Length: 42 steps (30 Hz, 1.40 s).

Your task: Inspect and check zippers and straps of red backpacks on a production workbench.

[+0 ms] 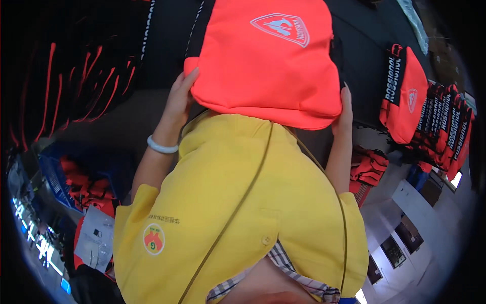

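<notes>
A bright red fabric bag with a pale shield-shaped badge lies flat in front of me on a dark table. Black side panels show along its left and right edges. My left hand grips the bag's lower left corner, thumb on top and the other fingers hidden beneath. On the opposite side my right hand clasps the lower right edge, with most of its fingers out of sight.
Finished-looking red and black bags stand stacked at the right, one bag leaning at the front. Dark pieces with red strips lie far left. Below them, a blue crate holds red items. More red bags sit by my right forearm.
</notes>
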Each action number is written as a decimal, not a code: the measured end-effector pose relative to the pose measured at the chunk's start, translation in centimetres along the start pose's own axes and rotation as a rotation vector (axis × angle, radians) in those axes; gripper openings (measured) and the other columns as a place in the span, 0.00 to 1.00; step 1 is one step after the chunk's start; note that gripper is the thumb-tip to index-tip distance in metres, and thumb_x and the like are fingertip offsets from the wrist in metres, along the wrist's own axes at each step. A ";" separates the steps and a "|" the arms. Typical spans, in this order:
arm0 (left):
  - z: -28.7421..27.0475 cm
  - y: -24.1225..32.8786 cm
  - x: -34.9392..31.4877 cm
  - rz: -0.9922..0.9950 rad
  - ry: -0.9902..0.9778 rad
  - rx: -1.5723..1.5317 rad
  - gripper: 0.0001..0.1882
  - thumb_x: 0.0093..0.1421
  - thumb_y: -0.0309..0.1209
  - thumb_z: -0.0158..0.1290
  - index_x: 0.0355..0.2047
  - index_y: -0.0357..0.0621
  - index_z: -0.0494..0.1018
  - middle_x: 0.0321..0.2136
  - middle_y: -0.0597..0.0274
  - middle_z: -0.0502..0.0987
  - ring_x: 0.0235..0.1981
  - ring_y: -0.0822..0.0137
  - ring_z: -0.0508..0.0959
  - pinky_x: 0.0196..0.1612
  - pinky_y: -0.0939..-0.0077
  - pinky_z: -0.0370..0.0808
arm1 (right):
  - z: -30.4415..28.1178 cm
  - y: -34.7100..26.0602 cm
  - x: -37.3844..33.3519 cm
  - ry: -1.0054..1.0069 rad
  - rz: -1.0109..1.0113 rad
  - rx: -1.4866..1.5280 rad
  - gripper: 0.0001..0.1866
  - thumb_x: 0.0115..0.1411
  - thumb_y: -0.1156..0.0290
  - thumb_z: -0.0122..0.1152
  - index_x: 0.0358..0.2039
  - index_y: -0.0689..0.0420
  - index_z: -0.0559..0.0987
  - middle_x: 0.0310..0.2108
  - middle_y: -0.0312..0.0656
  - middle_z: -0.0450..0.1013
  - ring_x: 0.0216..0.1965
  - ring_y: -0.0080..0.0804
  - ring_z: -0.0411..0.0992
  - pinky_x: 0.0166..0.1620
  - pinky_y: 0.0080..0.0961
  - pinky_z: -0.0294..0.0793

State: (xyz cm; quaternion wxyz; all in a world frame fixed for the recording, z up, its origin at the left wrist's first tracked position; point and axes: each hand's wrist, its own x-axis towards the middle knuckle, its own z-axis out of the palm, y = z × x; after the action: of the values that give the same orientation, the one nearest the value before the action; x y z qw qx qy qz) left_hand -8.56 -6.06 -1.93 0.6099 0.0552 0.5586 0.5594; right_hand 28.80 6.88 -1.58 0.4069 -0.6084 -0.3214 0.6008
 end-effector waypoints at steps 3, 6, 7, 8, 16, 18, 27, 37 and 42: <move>1.2 0.5 0.9 0.124 0.013 -0.005 0.26 0.66 0.47 0.48 0.55 0.39 0.67 0.49 0.59 0.74 0.50 0.70 0.74 0.54 0.75 0.69 | -1.4 1.4 0.3 -0.029 -0.037 -0.032 0.25 0.67 0.57 0.52 0.59 0.60 0.66 0.52 0.42 0.70 0.56 0.30 0.67 0.58 0.27 0.65; 2.9 1.2 0.7 0.163 0.015 -0.073 0.29 0.68 0.51 0.42 0.55 0.37 0.66 0.51 0.58 0.73 0.51 0.68 0.73 0.56 0.75 0.68 | -2.7 2.4 1.3 -0.040 -0.044 -0.027 0.24 0.67 0.60 0.53 0.58 0.60 0.67 0.52 0.42 0.71 0.54 0.29 0.68 0.55 0.26 0.67; 3.3 1.5 0.5 0.151 0.015 -0.124 0.31 0.69 0.53 0.39 0.56 0.36 0.66 0.53 0.57 0.72 0.52 0.67 0.73 0.57 0.74 0.67 | -2.7 2.7 1.0 0.001 -0.036 -0.004 0.23 0.67 0.61 0.53 0.57 0.61 0.68 0.51 0.43 0.71 0.53 0.29 0.69 0.54 0.25 0.68; 3.8 1.5 0.5 0.160 0.017 -0.122 0.31 0.69 0.53 0.39 0.56 0.36 0.66 0.53 0.57 0.72 0.52 0.67 0.73 0.57 0.74 0.67 | -3.3 3.4 1.0 -0.006 -0.039 0.001 0.23 0.67 0.61 0.53 0.57 0.61 0.68 0.51 0.43 0.71 0.53 0.29 0.69 0.54 0.25 0.68; 10.0 5.6 -3.5 0.255 -0.524 -0.166 0.36 0.66 0.42 0.49 0.67 0.38 0.49 0.61 0.54 0.62 0.61 0.65 0.64 0.62 0.69 0.61 | 7.9 -6.1 -9.2 -0.262 -0.930 -0.616 0.17 0.55 0.71 0.65 0.46 0.60 0.76 0.43 0.46 0.74 0.45 0.34 0.73 0.50 0.30 0.70; 11.3 5.4 -4.2 0.458 -0.709 0.097 0.46 0.58 0.31 0.60 0.69 0.40 0.42 0.61 0.53 0.61 0.63 0.64 0.61 0.63 0.67 0.61 | 12.1 -8.4 -11.2 -0.291 -1.074 -0.769 0.15 0.52 0.74 0.67 0.41 0.59 0.77 0.37 0.44 0.75 0.38 0.32 0.74 0.43 0.27 0.72; 15.1 6.5 -3.1 0.543 -0.529 0.456 0.46 0.55 0.25 0.60 0.68 0.43 0.46 0.49 0.54 0.72 0.45 0.66 0.77 0.35 0.79 0.78 | 12.5 -11.3 -7.0 -0.142 -0.694 -0.374 0.08 0.51 0.78 0.70 0.29 0.64 0.78 0.18 0.31 0.68 0.22 0.11 0.63 0.26 0.13 0.64; 15.2 5.7 -2.1 0.735 -0.348 0.474 0.49 0.53 0.28 0.64 0.67 0.42 0.44 0.49 0.49 0.74 0.44 0.55 0.80 0.46 0.67 0.78 | 10.7 -8.7 -7.8 -0.219 -0.819 -0.637 0.08 0.55 0.80 0.63 0.37 0.62 0.77 0.27 0.43 0.72 0.26 0.31 0.72 0.31 0.23 0.70; 15.2 5.1 -2.0 0.705 -0.454 0.607 0.53 0.50 0.26 0.64 0.68 0.41 0.40 0.49 0.44 0.74 0.48 0.49 0.78 0.48 0.63 0.77 | 9.0 -9.1 -5.7 -0.256 -1.039 -0.789 0.07 0.53 0.79 0.65 0.34 0.61 0.77 0.23 0.43 0.70 0.23 0.36 0.70 0.27 0.26 0.69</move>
State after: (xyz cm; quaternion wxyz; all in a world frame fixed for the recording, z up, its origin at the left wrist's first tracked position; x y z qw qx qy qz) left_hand 0.04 2.77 8.48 0.4468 0.5343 0.4970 0.5177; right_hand 20.34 7.04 9.62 0.3488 -0.4017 -0.8146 0.2313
